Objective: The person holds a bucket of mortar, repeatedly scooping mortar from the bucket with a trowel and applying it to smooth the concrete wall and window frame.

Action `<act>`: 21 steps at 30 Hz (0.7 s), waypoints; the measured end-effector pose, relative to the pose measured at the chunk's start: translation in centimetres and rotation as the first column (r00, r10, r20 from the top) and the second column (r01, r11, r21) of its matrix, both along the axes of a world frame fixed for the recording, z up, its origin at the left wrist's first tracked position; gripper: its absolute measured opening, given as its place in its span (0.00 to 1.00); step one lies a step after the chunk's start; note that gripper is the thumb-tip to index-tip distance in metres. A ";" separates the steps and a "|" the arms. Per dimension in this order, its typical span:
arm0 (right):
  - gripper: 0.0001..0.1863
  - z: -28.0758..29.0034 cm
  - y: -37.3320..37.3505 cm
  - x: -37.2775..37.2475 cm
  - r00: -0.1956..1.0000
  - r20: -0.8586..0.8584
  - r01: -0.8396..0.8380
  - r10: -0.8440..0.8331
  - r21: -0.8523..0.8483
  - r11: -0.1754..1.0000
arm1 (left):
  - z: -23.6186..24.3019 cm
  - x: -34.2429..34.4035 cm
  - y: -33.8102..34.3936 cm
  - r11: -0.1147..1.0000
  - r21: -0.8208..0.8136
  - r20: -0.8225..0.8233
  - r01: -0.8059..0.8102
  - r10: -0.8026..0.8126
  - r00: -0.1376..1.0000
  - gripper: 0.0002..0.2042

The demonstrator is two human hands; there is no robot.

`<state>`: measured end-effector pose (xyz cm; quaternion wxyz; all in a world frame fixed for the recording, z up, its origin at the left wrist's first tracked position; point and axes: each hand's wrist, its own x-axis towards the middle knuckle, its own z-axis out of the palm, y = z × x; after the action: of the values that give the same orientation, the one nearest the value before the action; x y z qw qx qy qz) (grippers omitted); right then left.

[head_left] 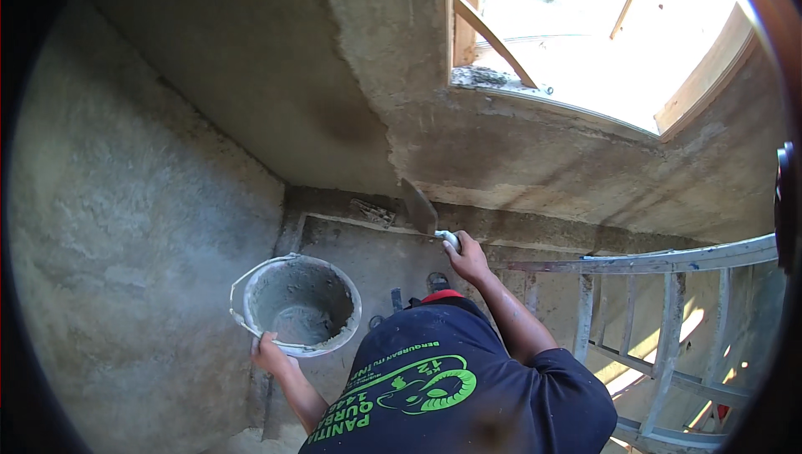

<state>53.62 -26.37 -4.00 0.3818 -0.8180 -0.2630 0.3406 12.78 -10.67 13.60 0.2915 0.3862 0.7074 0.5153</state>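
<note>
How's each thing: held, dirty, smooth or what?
Bucket: held, smeared, grey mix at the bottom
Trowel: held, outside the bucket
Left hand: gripping the bucket
Right hand: closed around the trowel
Front wall: partly smooth, partly rough
Window frame: no glass visible
Ladder: stained, unheld

Daylight floods through the window opening (576,45), blown out to near white, its glare swallowing most detail beyond. The wall (225,28) left of the window lies dim and brownish. Faint diagonal shadows cross the surface just below the window; well below it, hard-edged streaks of sunlight (692,324) break the shade. Soft, dark, blurry smudges appear below the window and to its lower left. Fisheye distortion bends the window's straight edges, inside a black, rounded border.
</note>
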 end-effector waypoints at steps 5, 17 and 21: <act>0.19 -0.6 -1.6 3.3 0.986 -0.086 0.156 -0.140 0.229 0.961 | 3.8 4.5 -2.4 0.991 0.004 0.047 0.134 -0.134 0.990 0.18; 0.13 -0.4 5.7 12.5 0.948 0.015 0.266 -0.317 0.506 0.821 | 5.2 10.4 -3.0 0.994 0.054 0.024 0.095 -0.096 0.995 0.19; 0.14 -2.0 10.6 18.1 0.929 -0.007 0.326 -0.371 0.493 0.807 | 5.0 10.0 -2.7 0.997 0.021 0.020 0.076 -0.076 0.997 0.21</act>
<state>71.77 -15.73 -6.04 0.6183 -0.7444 -0.2022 0.1507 22.77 -13.39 18.56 0.3144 0.4104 0.6840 0.5147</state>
